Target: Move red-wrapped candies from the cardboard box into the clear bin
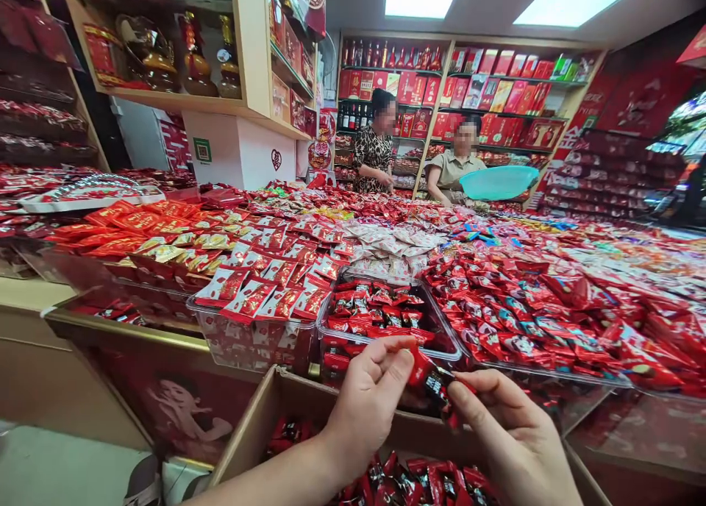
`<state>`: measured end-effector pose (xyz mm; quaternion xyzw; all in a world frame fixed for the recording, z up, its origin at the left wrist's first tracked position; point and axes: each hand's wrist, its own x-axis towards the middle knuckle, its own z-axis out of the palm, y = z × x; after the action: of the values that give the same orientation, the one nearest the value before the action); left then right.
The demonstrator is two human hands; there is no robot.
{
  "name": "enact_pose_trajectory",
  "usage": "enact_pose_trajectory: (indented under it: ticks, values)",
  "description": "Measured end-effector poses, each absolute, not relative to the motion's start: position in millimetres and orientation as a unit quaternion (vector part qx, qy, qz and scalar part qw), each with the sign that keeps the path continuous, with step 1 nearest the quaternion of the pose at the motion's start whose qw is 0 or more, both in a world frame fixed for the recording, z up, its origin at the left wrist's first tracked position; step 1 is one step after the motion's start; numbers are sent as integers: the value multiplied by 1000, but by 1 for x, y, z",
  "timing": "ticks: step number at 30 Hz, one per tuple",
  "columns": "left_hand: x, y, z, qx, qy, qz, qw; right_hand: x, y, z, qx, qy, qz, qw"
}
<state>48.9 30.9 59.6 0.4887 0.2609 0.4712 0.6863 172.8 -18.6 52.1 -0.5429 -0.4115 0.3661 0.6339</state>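
Note:
Between my two hands is a red-and-black wrapped candy [435,386], held above an open cardboard box. My left hand [371,388] pinches its left end between thumb and forefinger. At its right end, my right hand [504,418] grips the wrapper with thumb and fingers. Below them, the cardboard box [248,436] holds many similar candies [419,480], partly hidden by my forearm and hands. Just beyond my hands stands a clear plastic bin [441,322] partly filled with the same red-and-black candies [375,304].
Packets in red and white [265,271] heap up left of the bin; red candies [523,307] pile to the right. Across the display are two people [378,142], one beside a turquoise basket [499,183]. A shelf cabinet [240,50] juts out at upper left.

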Motion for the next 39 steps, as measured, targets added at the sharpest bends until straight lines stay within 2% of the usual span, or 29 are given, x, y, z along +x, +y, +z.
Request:
enact_pose_trajectory:
  ticks: [9,13,18,22,27,31,33,36,39]
  values:
    - [49,30,58,473,245,462,709,172,-21,50,-533,-415,379,632]
    - [49,29,60,513,231,474,677,179,-19,52,-517,-451,350,637]
    - [47,35,61,521,255,466,668,179,-26,57,-476,-659,159,560]
    - [46,31,61,495,252,481,678,178,-23,66,-507,-655,6,560]
    - [52,17,47,532,252,489,643,184,46,107,-544,-708,-127,433]
    - [51,9,36,642,219,461,572,162,125,121,-563,-774,-174,233]
    - [48,9,34,704,208,449,510,145,153,116,-553,-796,-178,170]
    - [43,12,32,756,206,441,437,126,177,102,-539,-814,-171,134]
    - [41,18,29,770,205,437,417,117,187,89,-525,-829,-161,104]
